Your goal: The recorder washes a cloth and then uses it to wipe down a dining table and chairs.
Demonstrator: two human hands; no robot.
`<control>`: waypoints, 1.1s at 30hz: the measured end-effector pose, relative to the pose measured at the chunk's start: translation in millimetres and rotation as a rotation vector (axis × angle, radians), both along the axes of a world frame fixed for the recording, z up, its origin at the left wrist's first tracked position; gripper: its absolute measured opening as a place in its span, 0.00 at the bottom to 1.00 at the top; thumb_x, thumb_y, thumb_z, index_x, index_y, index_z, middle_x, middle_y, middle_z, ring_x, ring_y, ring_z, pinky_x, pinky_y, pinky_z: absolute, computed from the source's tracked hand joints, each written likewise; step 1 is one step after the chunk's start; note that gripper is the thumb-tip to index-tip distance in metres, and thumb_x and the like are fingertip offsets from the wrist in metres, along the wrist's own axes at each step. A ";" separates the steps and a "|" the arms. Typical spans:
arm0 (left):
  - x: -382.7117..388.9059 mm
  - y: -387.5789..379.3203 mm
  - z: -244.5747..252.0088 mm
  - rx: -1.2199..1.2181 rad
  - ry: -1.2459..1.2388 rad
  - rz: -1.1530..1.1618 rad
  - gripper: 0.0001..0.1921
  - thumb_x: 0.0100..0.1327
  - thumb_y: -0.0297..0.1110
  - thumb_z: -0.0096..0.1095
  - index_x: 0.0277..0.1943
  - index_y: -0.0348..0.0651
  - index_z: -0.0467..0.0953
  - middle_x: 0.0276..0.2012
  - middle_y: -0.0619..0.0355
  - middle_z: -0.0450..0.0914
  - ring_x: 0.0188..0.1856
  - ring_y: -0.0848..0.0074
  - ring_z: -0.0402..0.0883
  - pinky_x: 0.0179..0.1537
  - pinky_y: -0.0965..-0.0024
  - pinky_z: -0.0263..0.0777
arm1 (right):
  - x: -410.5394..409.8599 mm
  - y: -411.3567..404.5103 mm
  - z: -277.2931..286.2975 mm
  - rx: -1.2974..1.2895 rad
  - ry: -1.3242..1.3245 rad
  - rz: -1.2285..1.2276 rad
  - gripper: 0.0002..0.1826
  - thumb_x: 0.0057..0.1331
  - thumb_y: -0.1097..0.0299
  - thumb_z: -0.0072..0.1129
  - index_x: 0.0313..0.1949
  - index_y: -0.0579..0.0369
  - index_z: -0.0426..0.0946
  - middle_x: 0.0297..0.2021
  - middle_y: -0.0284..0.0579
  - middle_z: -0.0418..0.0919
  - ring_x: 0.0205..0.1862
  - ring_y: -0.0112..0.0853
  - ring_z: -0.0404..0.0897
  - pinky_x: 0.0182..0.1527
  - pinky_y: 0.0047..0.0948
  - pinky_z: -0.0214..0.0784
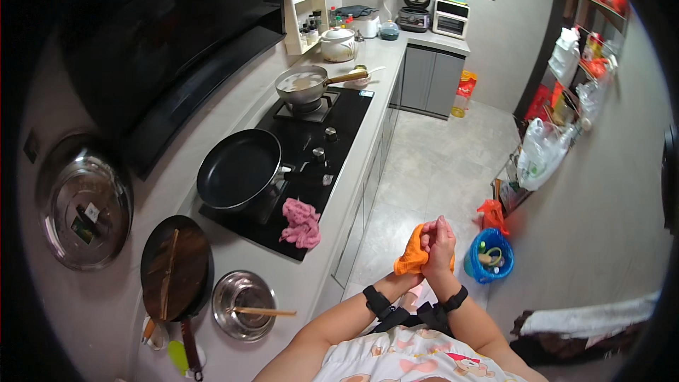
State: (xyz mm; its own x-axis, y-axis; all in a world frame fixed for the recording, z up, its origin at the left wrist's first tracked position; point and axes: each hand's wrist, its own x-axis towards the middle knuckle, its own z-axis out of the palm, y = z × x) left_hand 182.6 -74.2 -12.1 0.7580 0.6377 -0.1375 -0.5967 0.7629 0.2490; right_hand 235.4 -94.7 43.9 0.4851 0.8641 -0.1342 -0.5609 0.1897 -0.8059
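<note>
In front of my body, above the floor, my two hands are pressed together around an orange cloth (412,255). My left hand (411,277) is mostly hidden by the cloth, which is bunched over it. Against it lies my right hand (439,248), fingers curled together and pointing away from me. Cloth also shows along the outer side of the right hand; whether its fingers grip any is hidden. Black straps (377,302) circle both wrists. To the left, a pink rag (301,224) lies crumpled on the black gas hob (350,116).
A frying pan (238,168) and a saucepan with cloudy liquid (302,83) sit on the burners. Nearer on the counter (297,286) are a lidded pan (177,270) and a steel bowl with chopsticks (244,297). A blue-lined bin (488,273) and a loaded shelf rack (546,154) stand right.
</note>
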 end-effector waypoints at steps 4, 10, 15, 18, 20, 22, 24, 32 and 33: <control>66.0 81.6 -24.3 0.709 0.299 0.285 0.06 0.66 0.38 0.45 0.42 0.50 0.67 0.37 0.65 0.70 0.41 0.81 0.68 0.41 0.78 0.65 | 51.7 74.1 -10.4 0.182 -0.342 -0.179 0.10 0.67 0.66 0.45 0.29 0.56 0.69 0.24 0.35 0.73 0.17 0.16 0.63 0.20 0.15 0.55; 134.1 193.7 18.4 1.526 1.014 0.284 0.12 0.61 0.39 0.47 0.45 0.45 0.71 0.43 0.56 0.76 0.47 0.68 0.73 0.46 0.69 0.66 | 169.0 185.0 -5.7 0.196 -0.870 -0.094 0.05 0.64 0.72 0.49 0.33 0.60 0.71 0.24 0.36 0.73 0.22 0.17 0.67 0.23 0.17 0.59; 193.9 264.2 17.4 1.521 1.237 0.434 0.14 0.57 0.42 0.54 0.42 0.45 0.70 0.39 0.53 0.75 0.45 0.63 0.74 0.44 0.66 0.67 | 266.6 266.1 -47.8 -0.123 -1.516 -0.093 0.10 0.59 0.70 0.53 0.41 0.58 0.72 0.35 0.47 0.76 0.37 0.35 0.76 0.37 0.33 0.68; 241.2 305.2 31.2 1.518 1.156 0.529 0.17 0.50 0.43 0.60 0.42 0.46 0.72 0.42 0.54 0.72 0.48 0.60 0.69 0.48 0.62 0.61 | 305.0 309.8 -69.1 -0.089 -1.694 0.036 0.12 0.58 0.68 0.51 0.42 0.58 0.71 0.37 0.49 0.75 0.40 0.38 0.74 0.40 0.35 0.66; 270.5 331.1 36.8 1.896 1.152 0.449 0.18 0.46 0.41 0.62 0.42 0.47 0.75 0.41 0.55 0.72 0.49 0.61 0.67 0.47 0.59 0.58 | 331.5 342.2 -78.3 -0.047 -1.657 0.177 0.14 0.58 0.68 0.51 0.42 0.59 0.71 0.38 0.51 0.74 0.42 0.40 0.73 0.43 0.36 0.65; 301.9 378.4 19.4 1.871 1.105 0.490 0.17 0.45 0.41 0.62 0.40 0.49 0.75 0.38 0.58 0.74 0.47 0.64 0.69 0.47 0.57 0.57 | 361.8 379.2 -85.9 0.008 -1.595 0.303 0.15 0.57 0.67 0.50 0.43 0.59 0.70 0.39 0.53 0.73 0.44 0.42 0.72 0.45 0.38 0.64; 341.7 432.5 30.5 1.894 0.972 0.511 0.16 0.45 0.41 0.61 0.39 0.50 0.75 0.37 0.60 0.74 0.46 0.65 0.69 0.47 0.55 0.55 | 407.7 410.2 -98.4 0.079 -1.527 0.373 0.16 0.56 0.66 0.49 0.44 0.59 0.69 0.41 0.55 0.72 0.45 0.44 0.71 0.47 0.39 0.63; 502.6 618.7 25.8 1.748 0.888 0.134 0.16 0.49 0.37 0.64 0.42 0.47 0.75 0.42 0.56 0.76 0.45 0.63 0.73 0.48 0.64 0.66 | 569.2 510.2 16.2 -0.404 -1.156 0.277 0.24 0.58 0.62 0.57 0.53 0.54 0.69 0.47 0.53 0.73 0.50 0.37 0.73 0.43 0.31 0.69; 524.4 634.5 25.1 1.792 0.904 0.179 0.15 0.51 0.37 0.63 0.42 0.47 0.75 0.43 0.55 0.76 0.45 0.63 0.74 0.49 0.65 0.66 | 586.9 520.4 16.5 -0.415 -1.153 0.245 0.24 0.58 0.62 0.57 0.53 0.54 0.69 0.47 0.53 0.73 0.50 0.37 0.73 0.43 0.31 0.69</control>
